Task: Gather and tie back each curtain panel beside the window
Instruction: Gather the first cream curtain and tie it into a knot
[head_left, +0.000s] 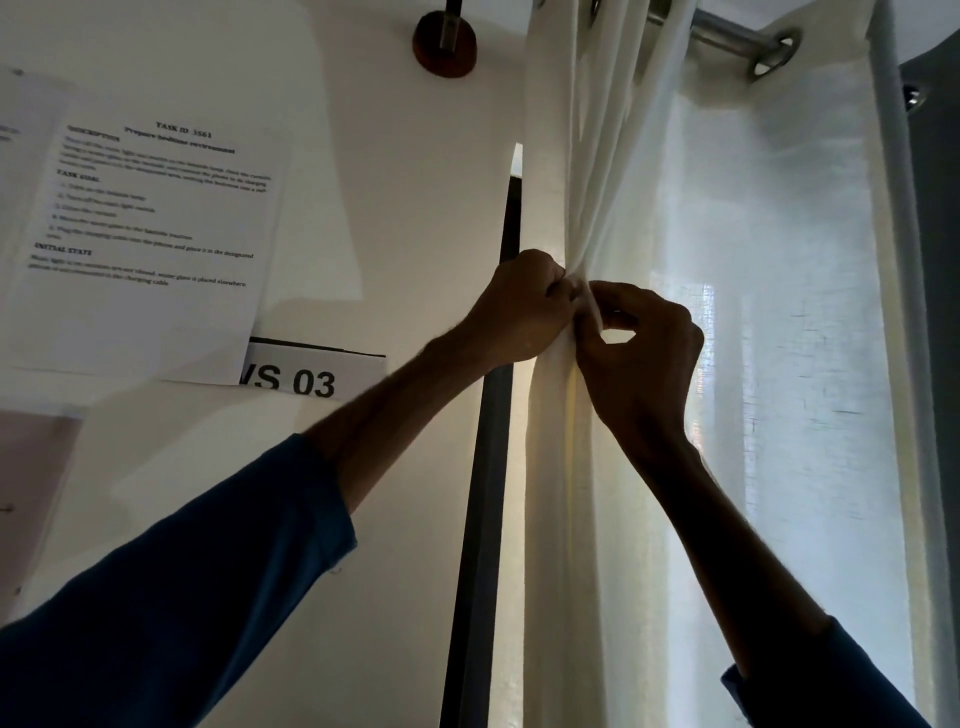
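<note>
White wall (395, 208) in shade, printed sheet (145, 218) and VS 03 label (311, 376) fixed to it, round wooden bracket (444, 47) mounted above, dark window frame (483, 519) lit from behind.

White curtain (613, 156); blue sleeve (182, 597); silver rod (727, 31).

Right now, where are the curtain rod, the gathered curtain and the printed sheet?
curtain rod (727, 34), head view, bare metal stretch.
gathered curtain (550, 467), head view, lower bunched folds.
printed sheet (150, 234), head view, text middle.
</note>
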